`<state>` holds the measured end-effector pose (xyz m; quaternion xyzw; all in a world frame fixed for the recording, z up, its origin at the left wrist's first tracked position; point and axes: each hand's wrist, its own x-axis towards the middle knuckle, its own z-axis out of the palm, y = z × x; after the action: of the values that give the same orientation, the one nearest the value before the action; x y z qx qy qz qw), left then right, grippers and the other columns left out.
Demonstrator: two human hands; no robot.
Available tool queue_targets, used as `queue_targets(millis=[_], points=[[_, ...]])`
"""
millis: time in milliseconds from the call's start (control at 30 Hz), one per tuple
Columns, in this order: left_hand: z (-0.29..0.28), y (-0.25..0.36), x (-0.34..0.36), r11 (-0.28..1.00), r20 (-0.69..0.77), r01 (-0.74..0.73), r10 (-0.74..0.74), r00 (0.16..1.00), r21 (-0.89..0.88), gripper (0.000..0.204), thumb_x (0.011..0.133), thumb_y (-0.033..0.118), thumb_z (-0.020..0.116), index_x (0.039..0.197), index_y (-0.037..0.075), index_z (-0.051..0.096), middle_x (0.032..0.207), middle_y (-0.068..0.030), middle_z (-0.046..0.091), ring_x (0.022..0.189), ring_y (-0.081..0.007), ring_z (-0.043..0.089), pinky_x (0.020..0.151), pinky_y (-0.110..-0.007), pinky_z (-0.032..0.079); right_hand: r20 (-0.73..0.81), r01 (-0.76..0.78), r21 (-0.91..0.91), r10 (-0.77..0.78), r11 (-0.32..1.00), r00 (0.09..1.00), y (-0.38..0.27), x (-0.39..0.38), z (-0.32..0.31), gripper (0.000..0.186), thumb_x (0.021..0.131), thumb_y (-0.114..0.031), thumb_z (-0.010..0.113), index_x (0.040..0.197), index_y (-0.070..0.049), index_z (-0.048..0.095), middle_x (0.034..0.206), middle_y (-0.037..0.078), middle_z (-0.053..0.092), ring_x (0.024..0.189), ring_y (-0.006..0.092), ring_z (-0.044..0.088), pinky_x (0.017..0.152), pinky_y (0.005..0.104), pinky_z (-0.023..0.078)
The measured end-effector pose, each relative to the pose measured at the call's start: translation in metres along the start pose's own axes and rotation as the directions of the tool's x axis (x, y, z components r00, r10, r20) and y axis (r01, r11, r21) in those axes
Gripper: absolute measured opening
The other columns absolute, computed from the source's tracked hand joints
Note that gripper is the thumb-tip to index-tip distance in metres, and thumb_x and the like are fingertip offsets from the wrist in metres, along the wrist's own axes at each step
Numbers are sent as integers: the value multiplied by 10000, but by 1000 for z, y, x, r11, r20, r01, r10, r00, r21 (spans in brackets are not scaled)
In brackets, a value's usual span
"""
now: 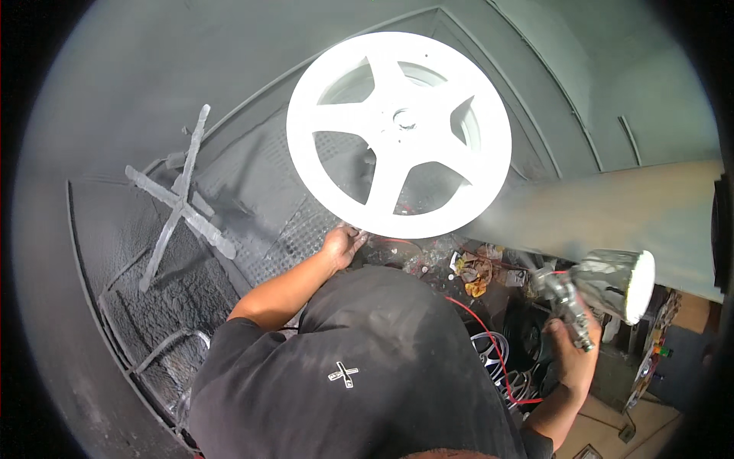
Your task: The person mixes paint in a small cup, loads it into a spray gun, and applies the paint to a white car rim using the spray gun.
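A white five-spoke wheel rim faces me at the top middle, held up above the floor. At its near lower edge is my left hand, fingers curled closed against the edge; part of the grip is hidden. My right hand, out to the right, is wrapped round the handle of a metal spray gun. A shiny metal paint cup with a pale lid is joined to the gun. Pale mist hangs between the gun's nozzle and the rim's right side.
A grey-coated cross-shaped stand rises at the left. Grey booth walls enclose the far side. A red hose runs beside my body. Crumpled paper litters the floor, and more wheels lie at lower right.
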<state>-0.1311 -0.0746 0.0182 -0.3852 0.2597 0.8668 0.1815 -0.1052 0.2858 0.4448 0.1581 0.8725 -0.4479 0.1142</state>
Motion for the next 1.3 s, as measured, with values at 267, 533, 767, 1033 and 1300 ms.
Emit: queue_targets(millis=[267,533,767,1033,1300], points=[[12,16,-3,991,-93,35,-23,995,129,281,1007,123,432,1273,107,523,1117,-35,584,1042,-186,576,923,-375,485,501,-8,192,-91,981,861,-28,-1,45,568,783,-163,797,1307,-4,644,1214,140,696,1190,209,598,1083,358,381],[24,29,2,951,-13,32,-30,999,307,229,1045,314,472,1054,136,615,993,-21,646,886,-151,615,723,-289,509,-74,297,99,-291,950,954,-20,19,71,520,882,-132,712,1376,-27,587,1010,51,686,895,135,600,905,283,472],[10,37,11,904,-11,60,-61,998,423,307,1044,368,430,1203,145,570,1243,-42,609,1157,-187,559,934,-378,447,-292,241,295,-154,925,944,22,24,59,530,943,-104,659,1430,23,494,987,57,676,780,74,592,655,211,487],[-34,60,8,-84,186,-188,-31,982,979,396,932,327,559,1150,12,662,1187,-153,697,1042,-334,658,937,-433,499,-257,9,413,106,911,961,151,46,111,330,956,-60,635,1279,3,597,1047,45,691,897,91,627,656,243,527],[-216,122,73,-664,39,-115,-128,991,739,438,837,310,610,1157,19,681,1262,-238,638,1151,-388,617,1000,-430,484,-89,-260,415,323,872,942,243,50,170,319,938,-208,690,1180,-6,639,974,57,685,814,125,631,621,289,535]])
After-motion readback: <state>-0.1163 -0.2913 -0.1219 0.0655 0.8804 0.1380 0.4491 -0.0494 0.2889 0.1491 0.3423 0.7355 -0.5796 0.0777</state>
